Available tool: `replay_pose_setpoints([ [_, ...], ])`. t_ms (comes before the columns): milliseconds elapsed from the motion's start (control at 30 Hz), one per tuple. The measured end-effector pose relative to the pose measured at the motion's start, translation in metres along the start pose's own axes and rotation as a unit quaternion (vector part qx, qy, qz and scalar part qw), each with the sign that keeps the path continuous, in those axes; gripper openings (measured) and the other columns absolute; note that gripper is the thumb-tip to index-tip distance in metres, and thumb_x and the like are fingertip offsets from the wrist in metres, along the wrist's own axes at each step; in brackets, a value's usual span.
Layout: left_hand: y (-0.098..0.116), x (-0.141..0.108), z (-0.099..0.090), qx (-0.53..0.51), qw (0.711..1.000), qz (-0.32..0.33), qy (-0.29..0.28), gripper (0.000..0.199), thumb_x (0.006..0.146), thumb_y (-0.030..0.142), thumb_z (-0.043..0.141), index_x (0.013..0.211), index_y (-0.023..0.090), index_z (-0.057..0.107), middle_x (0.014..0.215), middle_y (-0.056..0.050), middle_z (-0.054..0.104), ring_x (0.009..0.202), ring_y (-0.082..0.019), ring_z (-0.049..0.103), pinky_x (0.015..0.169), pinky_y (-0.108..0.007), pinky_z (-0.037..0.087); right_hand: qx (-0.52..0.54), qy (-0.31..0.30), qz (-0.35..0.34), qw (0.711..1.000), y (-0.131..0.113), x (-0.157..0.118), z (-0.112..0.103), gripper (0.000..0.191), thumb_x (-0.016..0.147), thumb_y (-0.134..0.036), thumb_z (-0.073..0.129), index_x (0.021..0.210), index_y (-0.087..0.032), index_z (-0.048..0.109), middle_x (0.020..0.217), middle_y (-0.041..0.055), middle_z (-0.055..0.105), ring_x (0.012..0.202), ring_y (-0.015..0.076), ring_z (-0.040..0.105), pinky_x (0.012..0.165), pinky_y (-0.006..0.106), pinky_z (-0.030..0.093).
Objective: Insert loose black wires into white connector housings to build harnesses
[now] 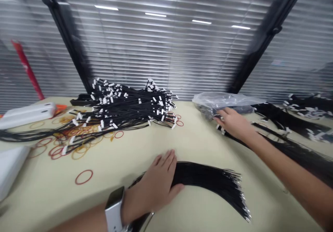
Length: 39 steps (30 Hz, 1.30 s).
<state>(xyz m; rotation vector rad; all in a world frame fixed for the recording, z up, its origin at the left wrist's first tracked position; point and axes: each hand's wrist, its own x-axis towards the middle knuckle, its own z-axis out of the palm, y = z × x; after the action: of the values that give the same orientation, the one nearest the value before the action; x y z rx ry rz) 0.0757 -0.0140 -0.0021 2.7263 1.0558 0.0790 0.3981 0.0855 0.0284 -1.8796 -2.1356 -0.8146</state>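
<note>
My left hand (158,181), with a watch (114,207) on its wrist, lies flat across a bundle of thin black wires (205,176) on the table. The fingers are stretched out, and the bundle's silvery ends fan out to the right. My right hand (234,122) reaches to the near edge of a clear plastic bag (218,100) with dark contents. Its thumb and fingers are bent together at the bag; what lies between them is too blurred to make out. Black cables (293,148) run beneath and beside the right forearm.
A large pile of black cables with white connectors (135,103) lies at the back. Red and yellow rubber bands (83,177) are scattered on the left. White boxy objects (28,115) stand at the left edge. More cables (309,107) lie far right; a slatted blind rises behind.
</note>
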Motion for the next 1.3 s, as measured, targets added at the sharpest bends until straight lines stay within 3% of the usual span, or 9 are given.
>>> replay_pose_setpoints([
  [167, 0.001, -0.002, -0.003, -0.009, 1.0, 0.007, -0.007, 0.064, 0.088, 0.044, 0.027, 0.136, 0.002, 0.023, 0.144, -0.02, 0.019, 0.133, -0.031, 0.016, 0.105, -0.049, 0.022, 0.061, 0.004, -0.082, 0.995, -0.097, 0.064, 0.0, 0.025, 0.087, -0.032, 0.047, 0.103, -0.014, 0.054, 0.104, 0.0061, 0.055, 0.094, 0.0171, 0.054, 0.08, 0.037, 0.045],
  [300, 0.0, -0.004, -0.004, -0.032, 0.999, 0.007, -0.005, 0.065, 0.088, 0.046, 0.025, 0.137, 0.004, 0.022, 0.144, -0.02, 0.018, 0.133, -0.031, 0.016, 0.106, -0.049, 0.019, 0.104, -0.002, -0.078, 0.991, -0.144, 0.108, 0.021, 0.028, 0.086, -0.03, 0.049, 0.109, -0.014, 0.051, 0.109, 0.0074, 0.054, 0.096, 0.0183, 0.054, 0.081, 0.039, 0.046],
  [467, -0.003, -0.005, -0.003, -0.064, 0.998, 0.013, -0.002, 0.067, 0.087, 0.048, 0.026, 0.137, 0.004, 0.022, 0.144, -0.02, 0.018, 0.133, -0.031, 0.015, 0.106, -0.049, 0.018, 0.163, -0.02, -0.09, 0.982, -0.153, 0.126, 0.036, 0.028, 0.086, -0.031, 0.049, 0.108, -0.015, 0.053, 0.111, 0.0075, 0.053, 0.096, 0.0183, 0.054, 0.081, 0.039, 0.045],
  [600, -0.004, -0.004, 0.0, -0.07, 0.997, 0.015, 0.007, 0.068, 0.086, 0.049, 0.028, 0.136, 0.003, 0.025, 0.143, -0.022, 0.019, 0.133, -0.032, 0.014, 0.105, -0.052, 0.019, 0.195, -0.004, -0.045, 0.98, -0.156, 0.134, 0.031, 0.029, 0.086, -0.031, 0.048, 0.11, -0.015, 0.051, 0.113, 0.0077, 0.052, 0.099, 0.019, 0.053, 0.083, 0.04, 0.044],
  [800, -0.009, -0.001, 0.011, -0.058, 0.997, 0.036, 0.023, 0.069, 0.086, 0.048, 0.03, 0.135, 0.0, 0.027, 0.141, -0.025, 0.022, 0.132, -0.033, 0.015, 0.104, -0.052, 0.023, 0.199, -0.018, 0.025, 0.98, -0.191, 0.159, 0.024, 0.029, 0.086, -0.034, 0.048, 0.106, -0.014, 0.053, 0.107, 0.0071, 0.055, 0.092, 0.0171, 0.055, 0.078, 0.037, 0.047],
  [1067, -0.015, 0.006, 0.02, -0.032, 0.999, 0.033, 0.025, 0.072, 0.084, 0.051, 0.033, 0.132, -0.002, 0.03, 0.139, -0.027, 0.024, 0.13, -0.034, 0.022, 0.101, -0.052, 0.028, 0.173, 0.007, 0.101, 0.98, -0.213, 0.186, 0.01, 0.032, 0.086, -0.036, 0.048, 0.109, -0.015, 0.052, 0.117, 0.0087, 0.05, 0.104, 0.0212, 0.05, 0.087, 0.044, 0.04],
  [1300, -0.024, 0.013, 0.038, 0.017, 0.995, 0.055, 0.081, 0.068, 0.085, 0.053, 0.029, 0.128, 0.002, 0.039, 0.134, -0.023, 0.036, 0.126, -0.033, 0.032, 0.097, -0.047, 0.037, 0.209, -0.064, 0.108, 0.97, -0.223, 0.202, 0.022, 0.029, 0.086, -0.033, 0.049, 0.108, -0.014, 0.052, 0.106, 0.007, 0.055, 0.091, 0.0172, 0.056, 0.077, 0.038, 0.047],
])
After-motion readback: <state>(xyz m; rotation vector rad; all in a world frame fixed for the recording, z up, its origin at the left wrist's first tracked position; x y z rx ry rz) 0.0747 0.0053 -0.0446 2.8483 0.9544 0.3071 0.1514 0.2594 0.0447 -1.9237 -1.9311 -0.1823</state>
